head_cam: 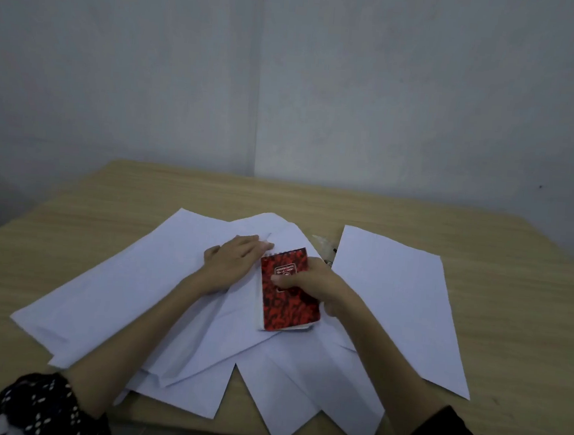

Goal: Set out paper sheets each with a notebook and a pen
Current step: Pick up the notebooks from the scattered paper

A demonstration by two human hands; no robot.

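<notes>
**At the middle of the table: notebook in hand, papers still heaped**

Over the centre of the table [73, 207] you hold the red notebook [288, 291] in your right hand [311, 284], thumb across the cover and fingers wrapped behind its right edge, so the pad tilts a little off the paper instead of lying flat. That grip looks like one for carrying or setting down, not for opening it.

Your left hand [232, 262] lies flat with straight fingers on the fanned pile of sheets [128, 294], just left of the notebook. My reading is that it pins the loose paper so nothing slides while the other hand works.

To the right, one single sheet [398, 312] lies apart from the heap, bare of notebook or pen; it seems the likeliest place for this notebook to go.

Between that sheet and the pile, at the far side, a clear pen [324, 247] lies partly hidden behind your right hand. I cannot tell whether more than one is there.

The overlapping sheets need separating before each can take its set.
</notes>
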